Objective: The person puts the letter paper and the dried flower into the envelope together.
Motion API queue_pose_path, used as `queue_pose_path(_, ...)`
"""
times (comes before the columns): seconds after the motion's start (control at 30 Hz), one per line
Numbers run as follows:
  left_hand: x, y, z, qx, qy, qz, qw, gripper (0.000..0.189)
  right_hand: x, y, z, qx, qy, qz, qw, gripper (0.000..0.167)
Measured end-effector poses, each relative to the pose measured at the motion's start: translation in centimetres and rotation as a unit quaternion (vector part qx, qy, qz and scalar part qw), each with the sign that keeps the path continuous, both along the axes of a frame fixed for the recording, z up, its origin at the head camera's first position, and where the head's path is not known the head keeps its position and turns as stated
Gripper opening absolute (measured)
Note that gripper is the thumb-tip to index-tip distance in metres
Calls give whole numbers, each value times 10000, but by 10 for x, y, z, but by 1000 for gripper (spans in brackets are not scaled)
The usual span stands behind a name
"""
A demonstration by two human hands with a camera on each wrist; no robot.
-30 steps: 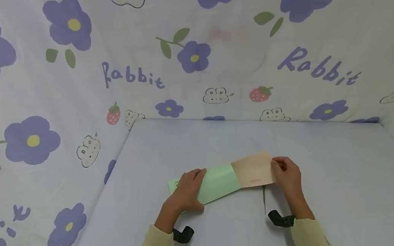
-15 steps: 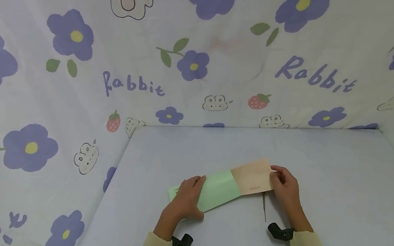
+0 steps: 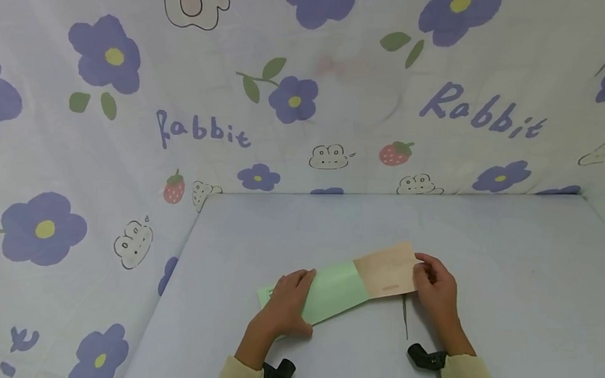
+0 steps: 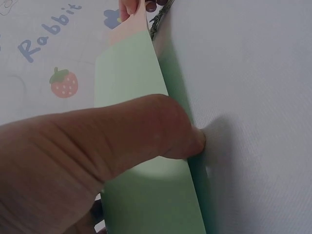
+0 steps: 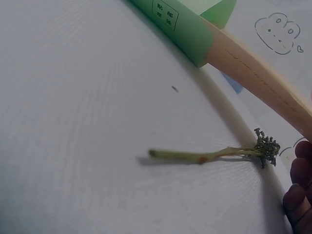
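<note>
A light green envelope (image 3: 334,291) is held at a slant over the white surface, with a peach card (image 3: 386,269) extending from its right end. My left hand (image 3: 285,306) grips across the envelope, its thumb (image 4: 170,126) at the near long edge and its fingers toward the far edge. At the other end, my right hand (image 3: 436,289) pinches the card's right edge between thumb and fingers. Beneath the card lies a plant stem (image 5: 214,155) with a small dark flower head. The right wrist view shows a printed box of characters on the envelope; the card's inner end is hidden inside.
The white tabletop (image 3: 528,275) meets a cloth backdrop (image 3: 360,111) printed with purple flowers, strawberries and lettering, behind and at both sides. A tiny dark speck (image 5: 175,88) lies on the surface. Black wrist cameras (image 3: 279,373) sit on both wrists.
The head view has tilted up slightly, so everything sits lower in the picture. Both hands keep their hold, and the envelope and card stand almost as before.
</note>
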State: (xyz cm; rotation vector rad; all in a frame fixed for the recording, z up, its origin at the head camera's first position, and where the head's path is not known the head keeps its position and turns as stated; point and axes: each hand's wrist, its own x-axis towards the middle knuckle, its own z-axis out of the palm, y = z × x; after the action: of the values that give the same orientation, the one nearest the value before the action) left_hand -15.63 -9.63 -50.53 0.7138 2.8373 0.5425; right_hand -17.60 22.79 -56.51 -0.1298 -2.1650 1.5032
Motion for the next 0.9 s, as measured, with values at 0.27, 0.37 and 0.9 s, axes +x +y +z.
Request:
queue_pose_path(0.27,-4,-3,-2,19,101,-133,9999,107,-1,-1,3,126,79,88,9999,25)
queue_pose_path(0.37,-4,-3,-2,14,69,-121,9999,107,-1,-1,3,111,45,73,9999,25)
queue_pose_path(0.9,-2,-4,-3,80,-53,-167,9998,106,2,-4,0,137,6,23,9999,27)
